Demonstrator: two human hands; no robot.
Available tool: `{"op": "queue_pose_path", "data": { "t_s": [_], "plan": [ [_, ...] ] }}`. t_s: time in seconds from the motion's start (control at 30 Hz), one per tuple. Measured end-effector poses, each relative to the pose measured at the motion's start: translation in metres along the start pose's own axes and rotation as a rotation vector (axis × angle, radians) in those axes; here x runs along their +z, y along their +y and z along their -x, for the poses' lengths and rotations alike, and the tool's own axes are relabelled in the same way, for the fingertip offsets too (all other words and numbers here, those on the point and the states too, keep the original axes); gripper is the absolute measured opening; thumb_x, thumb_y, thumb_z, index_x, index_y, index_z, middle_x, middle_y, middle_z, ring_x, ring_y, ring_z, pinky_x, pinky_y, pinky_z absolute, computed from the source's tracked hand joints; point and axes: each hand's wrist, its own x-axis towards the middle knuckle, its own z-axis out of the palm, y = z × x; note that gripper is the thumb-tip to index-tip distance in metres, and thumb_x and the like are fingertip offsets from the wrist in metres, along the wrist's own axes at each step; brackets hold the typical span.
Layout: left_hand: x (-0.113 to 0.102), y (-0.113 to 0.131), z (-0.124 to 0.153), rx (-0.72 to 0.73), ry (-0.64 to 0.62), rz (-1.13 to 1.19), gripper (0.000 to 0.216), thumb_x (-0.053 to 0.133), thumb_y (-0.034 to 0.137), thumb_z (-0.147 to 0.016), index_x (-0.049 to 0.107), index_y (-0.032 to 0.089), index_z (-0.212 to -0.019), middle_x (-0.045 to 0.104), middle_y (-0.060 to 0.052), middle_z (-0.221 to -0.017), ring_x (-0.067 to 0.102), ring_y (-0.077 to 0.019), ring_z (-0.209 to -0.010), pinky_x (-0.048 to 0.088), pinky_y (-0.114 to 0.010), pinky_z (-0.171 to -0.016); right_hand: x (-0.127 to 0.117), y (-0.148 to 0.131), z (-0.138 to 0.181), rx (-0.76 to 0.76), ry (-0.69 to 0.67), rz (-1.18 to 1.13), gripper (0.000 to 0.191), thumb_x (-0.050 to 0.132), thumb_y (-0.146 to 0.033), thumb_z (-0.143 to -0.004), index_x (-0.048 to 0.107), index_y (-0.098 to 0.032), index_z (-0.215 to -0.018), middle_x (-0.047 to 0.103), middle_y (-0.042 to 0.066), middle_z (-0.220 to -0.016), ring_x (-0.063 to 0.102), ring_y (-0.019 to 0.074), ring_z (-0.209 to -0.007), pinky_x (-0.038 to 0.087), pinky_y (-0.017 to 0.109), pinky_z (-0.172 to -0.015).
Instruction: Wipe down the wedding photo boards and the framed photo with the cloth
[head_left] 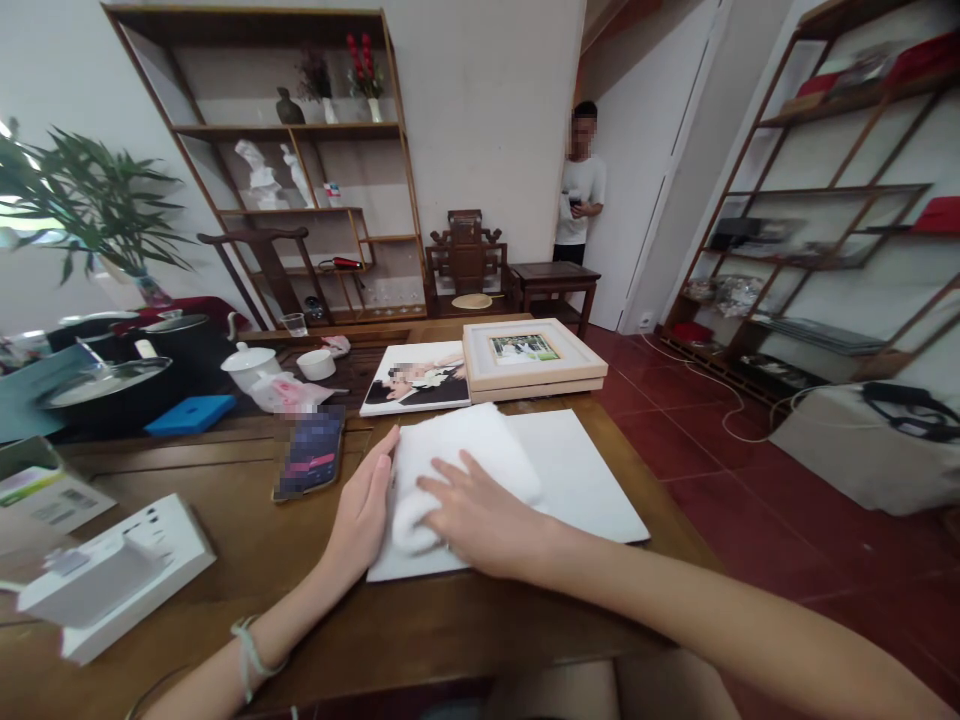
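A folded white towel (480,450) lies over the left part of a flat white board (577,470) at the table's front edge. My right hand (472,515) presses down on the towel, its fingers partly spread and bent into the cloth. Along the left edge of the board stands my left hand (367,500), fingers straight and close together, touching the edge beside the towel. Behind the board are a photo panel (416,378) and a stack of light wood picture frames (536,360).
A phone (311,450) lies left of my left hand. Further left are a white box (135,570), a blue box (191,414), a lidded white bowl (251,365) and a dark pot (112,390). A person (581,190) stands by the far doorway.
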Motion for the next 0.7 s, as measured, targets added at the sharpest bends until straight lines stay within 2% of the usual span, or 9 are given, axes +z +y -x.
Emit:
{"op": "queue_pose_path", "data": {
  "t_s": [0.1, 0.2, 0.33, 0.43, 0.53, 0.6, 0.7],
  "plan": [
    [-0.003, -0.001, 0.000, -0.008, 0.009, 0.079, 0.050, 0.028, 0.042, -0.091, 0.044, 0.013, -0.128, 0.046, -0.008, -0.135, 0.041, -0.0188, -0.125, 0.029, -0.036, -0.106, -0.010, -0.018, 0.018, -0.197, -0.012, -0.039, 0.019, 0.046, -0.010, -0.081, 0.064, -0.017, -0.081, 0.056, 0.010, -0.111, 0.040, 0.0285, -0.115, 0.030, 0.049, -0.096],
    [-0.005, -0.003, 0.001, -0.001, -0.079, 0.029, 0.047, 0.029, 0.042, -0.091, 0.056, 0.014, -0.118, 0.056, -0.007, -0.126, 0.049, -0.0210, -0.118, 0.035, -0.038, -0.103, -0.020, -0.023, 0.037, -0.228, -0.038, -0.092, 0.020, 0.045, -0.012, -0.083, 0.064, -0.018, -0.082, 0.057, 0.009, -0.112, 0.043, 0.0250, -0.114, 0.030, 0.043, -0.096],
    [-0.005, -0.003, 0.003, 0.090, -0.220, -0.201, 0.042, 0.038, 0.041, -0.087, 0.064, 0.014, -0.106, 0.060, -0.009, -0.120, 0.050, -0.0236, -0.117, 0.034, -0.040, -0.103, -0.027, -0.005, 0.050, -0.085, -0.062, -0.152, 0.023, 0.046, -0.009, -0.079, 0.063, -0.017, -0.093, 0.059, 0.011, -0.108, 0.048, 0.0231, -0.109, 0.034, 0.038, -0.092],
    [-0.002, -0.004, 0.003, 0.180, -0.256, -0.291, 0.038, 0.043, 0.037, -0.085, 0.065, 0.015, -0.106, 0.059, -0.009, -0.122, 0.049, -0.0239, -0.119, 0.034, -0.041, -0.103, -0.027, 0.016, 0.044, 0.094, -0.042, -0.164, 0.027, 0.046, -0.006, -0.075, 0.062, -0.015, -0.095, 0.061, 0.012, -0.102, 0.052, 0.0241, -0.102, 0.036, 0.037, -0.087],
    [-0.001, -0.006, 0.003, 0.202, -0.258, -0.326, 0.036, 0.043, 0.034, -0.084, 0.065, 0.016, -0.105, 0.059, -0.009, -0.121, 0.050, -0.0231, -0.118, 0.036, -0.042, -0.102, -0.025, 0.033, 0.027, 0.251, -0.015, -0.172, 0.027, 0.044, -0.007, -0.074, 0.061, -0.015, -0.094, 0.063, 0.013, -0.095, 0.056, 0.0248, -0.091, 0.040, 0.035, -0.077],
    [-0.001, -0.006, 0.002, 0.203, -0.251, -0.337, 0.035, 0.043, 0.033, -0.084, 0.066, 0.017, -0.104, 0.060, -0.009, -0.120, 0.051, -0.0229, -0.117, 0.037, -0.042, -0.101, -0.024, 0.042, 0.011, 0.281, -0.003, -0.186, 0.027, 0.041, -0.009, -0.076, 0.060, -0.015, -0.094, 0.063, 0.012, -0.094, 0.057, 0.0244, -0.087, 0.040, 0.033, -0.072],
    [-0.001, -0.005, 0.002, 0.200, -0.233, -0.346, 0.034, 0.043, 0.032, -0.084, 0.066, 0.017, -0.105, 0.061, -0.008, -0.119, 0.052, -0.0225, -0.115, 0.039, -0.041, -0.100, -0.023, 0.052, -0.019, 0.239, -0.004, -0.225, 0.024, 0.040, -0.010, -0.076, 0.059, -0.017, -0.089, 0.064, 0.009, -0.094, 0.057, 0.0228, -0.087, 0.039, 0.029, -0.069]
  ]
}}
